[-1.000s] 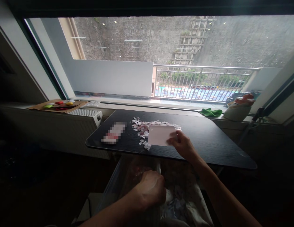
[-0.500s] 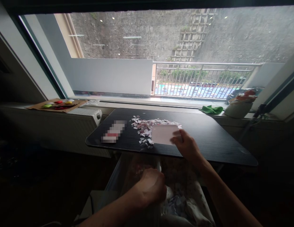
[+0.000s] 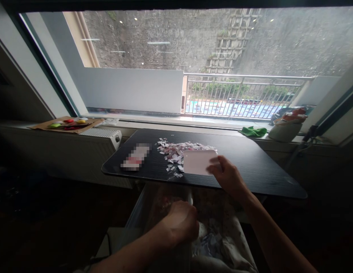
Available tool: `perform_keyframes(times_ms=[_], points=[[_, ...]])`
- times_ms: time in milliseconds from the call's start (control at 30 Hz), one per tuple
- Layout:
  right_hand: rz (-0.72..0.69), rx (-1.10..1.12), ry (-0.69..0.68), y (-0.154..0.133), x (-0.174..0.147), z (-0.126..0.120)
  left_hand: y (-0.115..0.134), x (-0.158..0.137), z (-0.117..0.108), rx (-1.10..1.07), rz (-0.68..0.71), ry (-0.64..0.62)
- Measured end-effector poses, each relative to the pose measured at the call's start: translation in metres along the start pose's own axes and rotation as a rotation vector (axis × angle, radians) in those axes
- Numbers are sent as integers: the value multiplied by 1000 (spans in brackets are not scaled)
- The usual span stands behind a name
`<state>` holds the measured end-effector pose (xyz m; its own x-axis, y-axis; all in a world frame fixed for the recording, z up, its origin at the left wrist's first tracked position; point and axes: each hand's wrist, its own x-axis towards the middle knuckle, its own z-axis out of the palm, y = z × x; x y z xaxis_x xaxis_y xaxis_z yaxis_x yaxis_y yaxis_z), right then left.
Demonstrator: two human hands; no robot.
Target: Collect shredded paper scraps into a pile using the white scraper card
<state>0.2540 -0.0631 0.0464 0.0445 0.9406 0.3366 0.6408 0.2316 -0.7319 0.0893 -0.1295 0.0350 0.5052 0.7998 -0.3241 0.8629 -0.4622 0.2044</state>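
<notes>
My right hand [image 3: 229, 175] grips a flat white plastic panel with rounded corners [image 3: 197, 162] by its right side, over the dark tabletop [image 3: 264, 172]. Left of the panel and behind it lie many small torn-looking white paper scraps [image 3: 176, 151], some tinged pink. Below the table's front edge, my left hand [image 3: 182, 220] is closed on the rim of a translucent plastic bin [image 3: 159, 204]. Reddish and pale bits show dimly inside the bin. The fingertips of that hand are hidden.
A blurred-out white and red item [image 3: 136, 157] lies at the table's left. Beyond stand a radiator [image 3: 104, 135], cardboard with colourful pieces [image 3: 68, 124], a green cloth [image 3: 253, 131] and a pale bag [image 3: 287, 129] along the windowsill. Pale crumpled cloth [image 3: 233, 250] lies right of the bin.
My right hand and the white panel have shifted slightly to the right over the table. My left hand stays at the bin's rim.
</notes>
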Motion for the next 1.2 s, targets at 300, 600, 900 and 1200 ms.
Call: perform_keyframes(times_ms=[300, 600, 900, 1200], points=[[-26, -63, -43, -3, -4, -2, -1, 1, 2, 9, -2, -4], [-40, -13, -39, -8, -1, 10, 1, 0, -2, 8, -6, -43], [82, 154, -19, 13, -4, -2, 1, -2, -5, 20, -11, -36], [119, 312, -122, 15, -16, 17, 4, -4, -11, 22, -33, -55]])
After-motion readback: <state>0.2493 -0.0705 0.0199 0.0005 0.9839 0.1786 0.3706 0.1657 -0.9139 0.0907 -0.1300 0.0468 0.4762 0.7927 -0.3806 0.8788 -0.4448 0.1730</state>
